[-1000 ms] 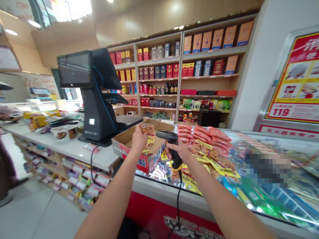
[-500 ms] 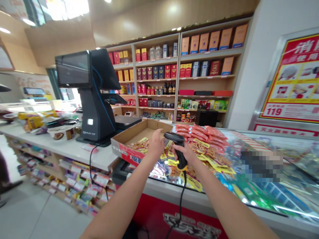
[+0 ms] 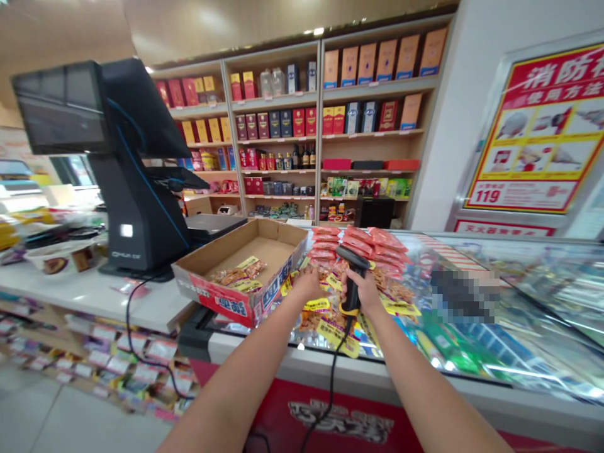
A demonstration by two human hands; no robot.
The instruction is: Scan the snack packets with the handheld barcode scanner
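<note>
My right hand point(image 3: 365, 292) is wrapped round the handle of a black barcode scanner point(image 3: 353, 267), its cable hanging down over the counter front. My left hand point(image 3: 309, 283) rests on a pile of snack packets with yellow labels point(image 3: 330, 314) spread on the glass freezer lid; its fingers curl onto a packet. An open cardboard box point(image 3: 207, 283) to the left holds a few of the same packets point(image 3: 238, 274). Red packets point(image 3: 363, 242) are stacked behind the scanner.
A black till with a screen point(image 3: 127, 182) stands on the white counter point(image 3: 94, 296) at left, its cable trailing down. Shelves of boxed goods and bottles point(image 3: 302, 119) fill the back wall. A red poster point(image 3: 538, 138) hangs at right. Small goods racks sit under the counter.
My left hand dropped the packet it held into the box and moved right onto the pile beside the scanner. The view has shifted left to right and closer.
</note>
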